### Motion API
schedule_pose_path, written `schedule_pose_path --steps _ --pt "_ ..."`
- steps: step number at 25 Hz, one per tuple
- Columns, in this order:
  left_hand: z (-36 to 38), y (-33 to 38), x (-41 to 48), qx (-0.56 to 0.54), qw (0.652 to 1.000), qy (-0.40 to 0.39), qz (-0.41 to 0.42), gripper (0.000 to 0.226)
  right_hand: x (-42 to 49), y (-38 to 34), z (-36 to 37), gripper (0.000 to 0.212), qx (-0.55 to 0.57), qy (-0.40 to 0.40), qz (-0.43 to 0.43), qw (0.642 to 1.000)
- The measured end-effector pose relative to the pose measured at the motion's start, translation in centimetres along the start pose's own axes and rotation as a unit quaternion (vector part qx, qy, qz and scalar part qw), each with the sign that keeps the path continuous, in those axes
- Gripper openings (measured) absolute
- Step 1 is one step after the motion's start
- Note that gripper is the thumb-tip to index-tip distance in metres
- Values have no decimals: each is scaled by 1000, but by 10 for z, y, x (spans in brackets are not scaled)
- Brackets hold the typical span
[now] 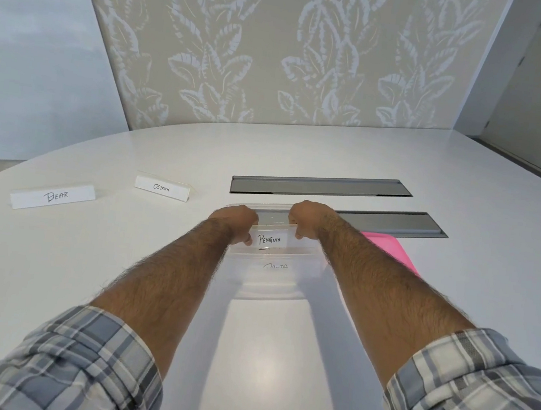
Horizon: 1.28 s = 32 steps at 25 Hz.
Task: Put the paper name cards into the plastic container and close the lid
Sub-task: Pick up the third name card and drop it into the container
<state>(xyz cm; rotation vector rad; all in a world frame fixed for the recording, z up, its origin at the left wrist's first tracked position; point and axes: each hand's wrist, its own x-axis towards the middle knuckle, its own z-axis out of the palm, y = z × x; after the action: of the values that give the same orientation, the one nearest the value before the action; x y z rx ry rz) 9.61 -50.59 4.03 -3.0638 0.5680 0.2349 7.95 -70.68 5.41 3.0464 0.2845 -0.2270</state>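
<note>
My left grip point(233, 222) and my right grip point(308, 217) each pinch one end of the PENGUIN card point(269, 239), fingers curled round its short edges, knuckles up. The card stands upright between them, its writing facing me, at the far half of the clear plastic container point(269, 294), low within its walls (whether its bottom edge touches the floor of the box, I cannot tell). The container sits open on the white surface point(36, 262), straight in front of me. Another card point(275, 266) lies inside it, nearer to me, its writing only partly readable through the plastic.

Well to the left on the surface stand two more cards, apart from each other: the BEAR card point(54, 196) nearer the edge and the OSTRICH card point(162, 187) further in. A flat pink piece point(389, 248) lies just right of the container, partly hidden behind my right forearm. Beyond the container, two grey slots point(318, 185) are set into the surface.
</note>
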Motion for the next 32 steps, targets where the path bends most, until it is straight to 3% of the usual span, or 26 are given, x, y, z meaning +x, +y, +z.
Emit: schedule_pose_path --steps 16,23,27,32 --pt "6 4 -2 35 999 -12 21 48 -3 -9 11 33 -53 -12 -5 999" --pt "-13 -11 -26 -28 996 80 41 27 -14 -18 -9 26 0 55 6 998" --pt "-35 -37 -49 -30 985 165 45 32 -22 -27 -27 41 29 107 6 994" --pt "-53 -89 -89 -19 978 208 3 49 -30 -55 -50 66 42 154 -27 987"
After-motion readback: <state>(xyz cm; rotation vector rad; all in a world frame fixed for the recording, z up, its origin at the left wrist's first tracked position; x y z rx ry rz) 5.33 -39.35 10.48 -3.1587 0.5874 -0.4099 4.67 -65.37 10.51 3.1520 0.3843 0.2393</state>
